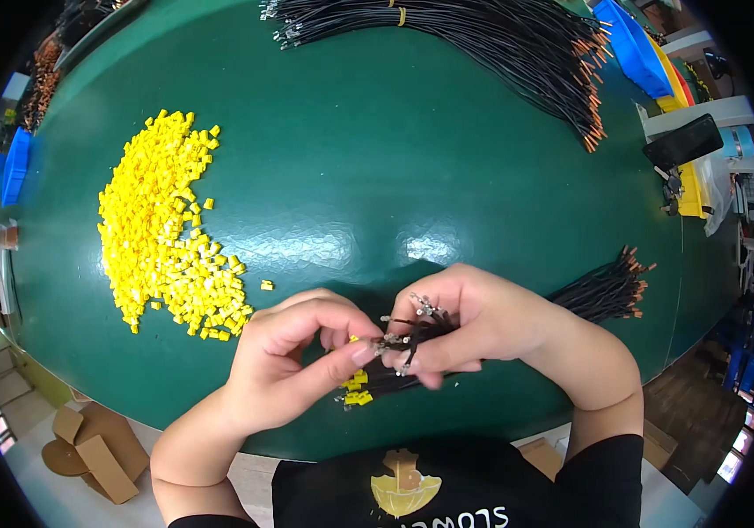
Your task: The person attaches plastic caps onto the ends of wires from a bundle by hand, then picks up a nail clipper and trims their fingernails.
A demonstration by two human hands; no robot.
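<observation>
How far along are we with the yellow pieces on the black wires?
Early, I'd judge. 
Looks done: a few yellow-tipped wire ends below the hands. 
In hand: right hand holds metal-tipped black wires; left hand pinches at their tips, some yellow at its fingers. 
Left, apparently: those bare tips, the far wire bundle showing no yellow, and the loose yellow pile.

Bright overhead glare, strong fisheye edge distortion.

Lettering (461, 518) on black shirt (315, 493), not clearly legible
</observation>
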